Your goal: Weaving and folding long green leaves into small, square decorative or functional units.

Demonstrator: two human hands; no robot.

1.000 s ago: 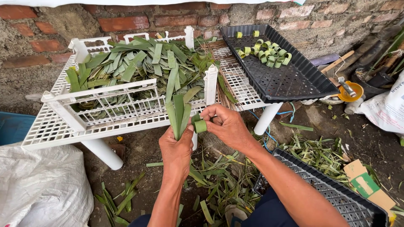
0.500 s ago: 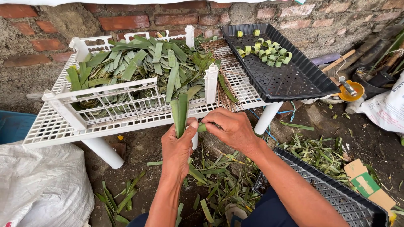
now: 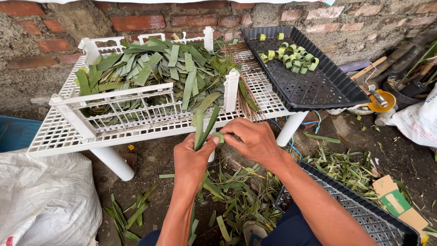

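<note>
- The left hand (image 3: 193, 159) is gripping a long green leaf strip (image 3: 202, 119) upright in front of the front edge of the white plastic rack (image 3: 59, 136), thumb and fingers pressed together around its lower part.
- The right hand (image 3: 255, 141) is pinching the strip's folded lower end (image 3: 219, 135) between thumb and fingertips, touching the left hand; how far the fold goes is hard to tell.
- Risk, as a judgement: the fold could be springing open if either pinch slackens, and the stiff leaf could be splitting along its grain if bent too hard.
- The rack's fenced section is holding a loose heap of cut leaves (image 3: 150, 68), with thin brown leaf ribs (image 3: 246, 86) lying at its right edge.
- The black perforated tray (image 3: 318, 89), resting on the rack's right end, is carrying small green rolled leaf rings (image 3: 293, 57) near its far corner.
- A second dark grid tray (image 3: 364, 214) is sitting by the person's right leg; leaf offcuts (image 3: 236, 200) are littering the ground beneath.
</note>
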